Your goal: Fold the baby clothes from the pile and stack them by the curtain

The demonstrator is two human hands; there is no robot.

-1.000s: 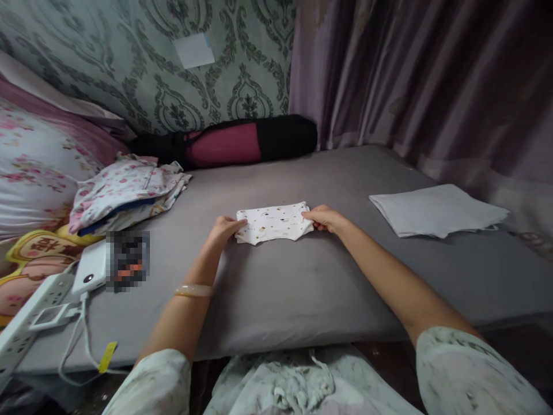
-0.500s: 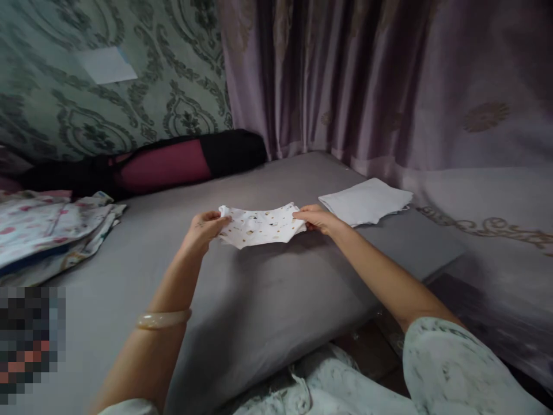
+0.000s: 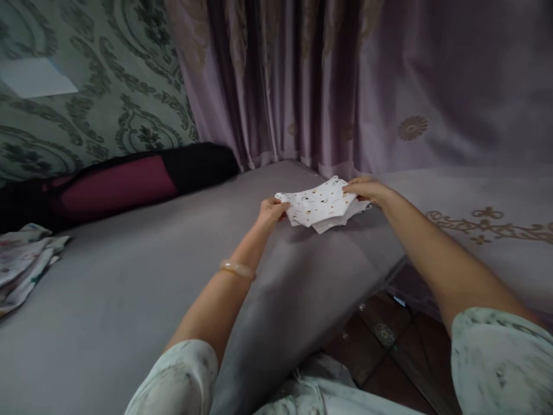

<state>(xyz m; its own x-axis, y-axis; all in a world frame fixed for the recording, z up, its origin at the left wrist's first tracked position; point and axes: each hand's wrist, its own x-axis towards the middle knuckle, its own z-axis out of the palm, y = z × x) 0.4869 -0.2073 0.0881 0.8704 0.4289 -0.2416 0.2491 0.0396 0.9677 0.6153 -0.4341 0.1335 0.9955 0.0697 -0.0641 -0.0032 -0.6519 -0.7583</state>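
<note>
A small white cloth garment (image 3: pixel 317 200) with a scattered print is stretched between my two hands near the bed's far right corner. My left hand (image 3: pixel 272 211) pinches its left edge between thumb and fingers. At the opposite edge, my right hand (image 3: pixel 366 189) grips it the same way. Directly beneath lies a plain white folded cloth (image 3: pixel 330 224), mostly covered; whether the garment touches it I cannot tell.
A grey sheet (image 3: pixel 142 276) covers the bed. Printed clothes (image 3: pixel 26 262) lie folded at the left edge. A long black and maroon bag (image 3: pixel 116 185) rests along the wall. Purple curtains (image 3: pixel 276 86) hang behind, and the tiled floor (image 3: pixel 389 351) shows below the bed.
Both hands have carried the printed garment to the right, over the plain white cloth that lay uncovered before. The view has turned to the right.
</note>
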